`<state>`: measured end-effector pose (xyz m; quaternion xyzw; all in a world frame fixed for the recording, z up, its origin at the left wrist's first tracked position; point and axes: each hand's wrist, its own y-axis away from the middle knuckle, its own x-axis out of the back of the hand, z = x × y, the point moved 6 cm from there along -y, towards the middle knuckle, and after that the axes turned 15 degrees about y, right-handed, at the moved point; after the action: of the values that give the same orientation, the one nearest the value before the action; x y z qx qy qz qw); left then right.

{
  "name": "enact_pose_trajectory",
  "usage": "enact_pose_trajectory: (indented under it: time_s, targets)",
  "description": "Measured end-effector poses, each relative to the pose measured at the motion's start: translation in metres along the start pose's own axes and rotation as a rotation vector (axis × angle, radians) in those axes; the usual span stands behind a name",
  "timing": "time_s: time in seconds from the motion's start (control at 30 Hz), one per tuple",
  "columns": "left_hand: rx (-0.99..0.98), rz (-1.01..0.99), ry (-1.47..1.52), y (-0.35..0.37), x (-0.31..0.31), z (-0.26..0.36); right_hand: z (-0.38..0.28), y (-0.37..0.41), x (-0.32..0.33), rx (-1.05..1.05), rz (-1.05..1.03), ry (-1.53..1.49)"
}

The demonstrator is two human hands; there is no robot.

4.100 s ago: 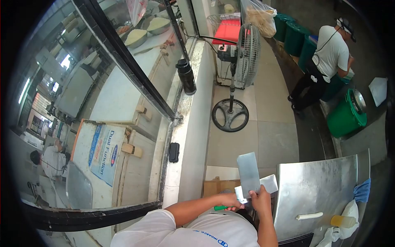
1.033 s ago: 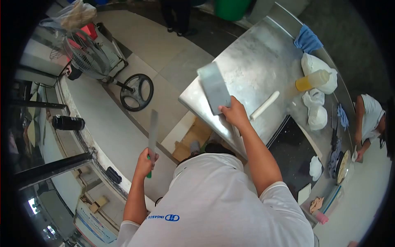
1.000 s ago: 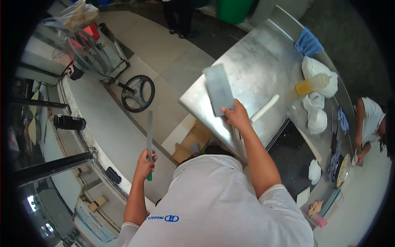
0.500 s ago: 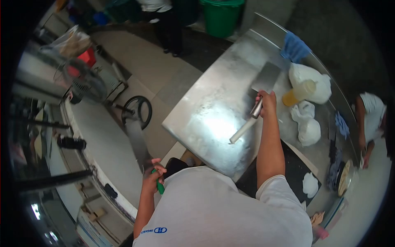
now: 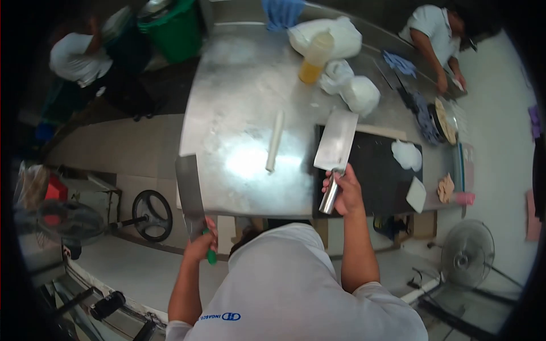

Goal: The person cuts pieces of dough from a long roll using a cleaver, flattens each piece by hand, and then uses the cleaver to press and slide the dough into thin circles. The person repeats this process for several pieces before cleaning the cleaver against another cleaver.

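Note:
My right hand (image 5: 344, 190) is closed round the metal handle of a cleaver (image 5: 336, 140), whose broad blade points away from me over the black board (image 5: 372, 170). In my left hand (image 5: 202, 239) is a long, wide-bladed knife (image 5: 190, 190) with a green handle, its blade pointing forward beside the left end of the steel table (image 5: 219, 108). Between the two blades a pale, slim rod (image 5: 275, 142) lies on the table, untouched by either hand.
Toward the back are a squeeze bottle (image 5: 316, 58) of yellow liquid, white plastic bags (image 5: 359, 95) and a blue cloth (image 5: 282, 13). White scrapers (image 5: 416, 194) lie on the right. One person (image 5: 435, 40) works at far right; another (image 5: 82, 59) stands left near green bins (image 5: 176, 34).
My view has turned to the right. The cleaver has moved from beside the rod to over the black board, still in my right hand. My left hand keeps the green-handled knife.

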<state>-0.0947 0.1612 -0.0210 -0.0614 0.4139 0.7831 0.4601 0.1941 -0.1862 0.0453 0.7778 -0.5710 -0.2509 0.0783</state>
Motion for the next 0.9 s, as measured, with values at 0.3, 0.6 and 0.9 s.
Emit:
enact_pose_trajectory:
  time_s: [0.3,0.6,0.9]
  targets:
    - [-0.059,-0.123,-0.191,0.012,-0.128,-0.014,-0.073,0.009,0.135,0.069,0.386,0.448]
    - [-0.013,-0.05,-0.063,0.029,-0.217,-0.121,-0.218,-0.129,0.237,0.476,0.44,1.721]
    - [-0.194,0.221,-0.098,0.067,-0.254,-0.119,-0.175,-0.241,0.273,0.582,0.432,1.976]
